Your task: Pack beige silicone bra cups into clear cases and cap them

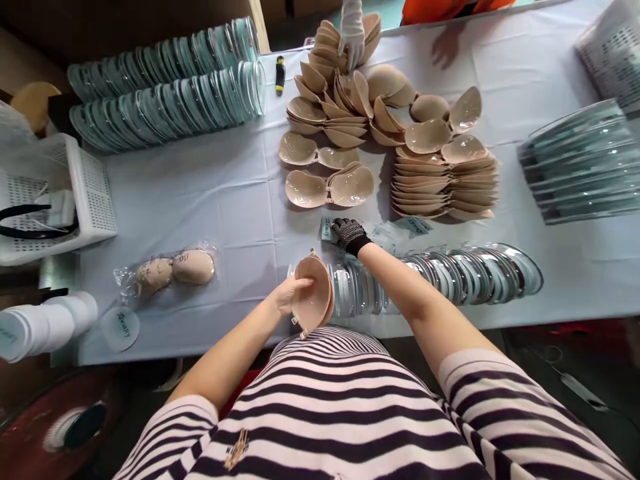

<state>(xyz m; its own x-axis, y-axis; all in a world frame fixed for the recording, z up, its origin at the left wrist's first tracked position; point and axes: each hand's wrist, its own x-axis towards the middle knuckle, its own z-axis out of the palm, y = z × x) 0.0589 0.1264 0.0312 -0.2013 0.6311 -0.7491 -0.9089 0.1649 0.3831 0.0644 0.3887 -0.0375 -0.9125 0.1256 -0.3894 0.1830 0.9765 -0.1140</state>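
Left hand grips a folded beige cup pair at the near edge of the table, thumb inside the cup, clasp hanging at the bottom. Right hand, in a black dotted glove, reaches past it to a small label card just beyond the near row of clear shells; fingers are curled onto the card, though whether it is actually pinched cannot be told. To do this well, judged from the frame: keep the pair closed and upright in the left hand so the cups stay nested, and lift one card only, since more cards lie just beside it. Containers: a white basket at the left edge holds a black band and some white pieces; another basket at the far right corner, contents unclear. Two more shell rows lie at the far left, one stack at the right edge. Loose cup piles fill the middle. A bagged pair lies near-left. Another person's white-gloved hand touches the far pile.
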